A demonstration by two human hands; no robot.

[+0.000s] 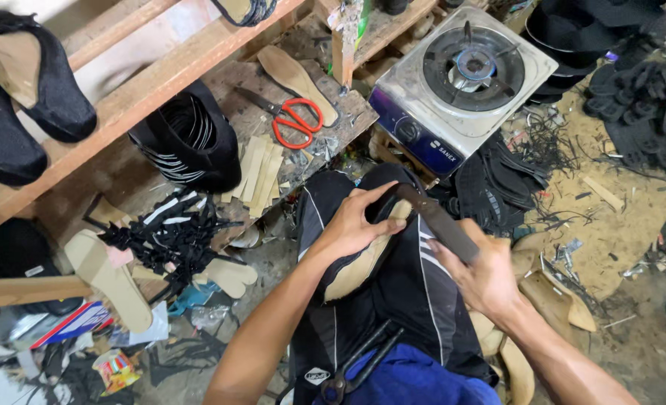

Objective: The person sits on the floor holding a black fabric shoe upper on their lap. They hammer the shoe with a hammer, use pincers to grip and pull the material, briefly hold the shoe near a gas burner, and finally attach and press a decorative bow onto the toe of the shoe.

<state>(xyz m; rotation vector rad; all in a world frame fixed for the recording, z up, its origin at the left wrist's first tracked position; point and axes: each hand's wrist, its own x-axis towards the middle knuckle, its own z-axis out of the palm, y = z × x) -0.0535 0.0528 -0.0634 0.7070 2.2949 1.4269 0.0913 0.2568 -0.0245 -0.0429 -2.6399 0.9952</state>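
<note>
- Left hand (pixel 350 225): forearm comes up from bottom centre, angled up-right. Palm down, fingers curled over the upper edge of the black shoe upper with tan insole (pixel 359 259), clamping it against the knee.
- Shoe sits sole-up on the person's lap, on the black trousers with white stripes (pixel 408 292). Toe end points up-right, heel end down-left.
- Right hand (pixel 483 274): forearm enters from bottom right, angled up-left. Fingers wrapped shut round the lower end of a long dark flat metal tool (pixel 438 221), looks like a rasp or file.
- Tool runs diagonally up-left from the right fist; its far tip lies at the toe end of the shoe, just beside the left fingertips. Can't tell exact contact point, the left hand covers it.
- Dark metal pincers (pixel 355 371) lie on the lap near the blue shirt hem (pixel 415 379), below both hands, untouched.
- Ahead of the knees: single-burner steel gas stove with blue front panel (pixel 460 82), tilted.
- Left of stove, on a worn wooden bench (pixel 235 82): red-handled scissors (pixel 291 120), a tan insole blank (pixel 295 79), a stack of pale card strips (pixel 261 169).
- Black shoe upper with white lines (pixel 190 139) at the bench's left end.
- Pile of black straps (pixel 172 232) and loose tan insoles (pixel 108 277) on the floor to the left.
- Black heeled shoes (pixel 25 90) on a wooden rack (pixel 145 90), upper left.
- Black rubber scraps (pixel 640 105) on the dirt floor, upper right.
</note>
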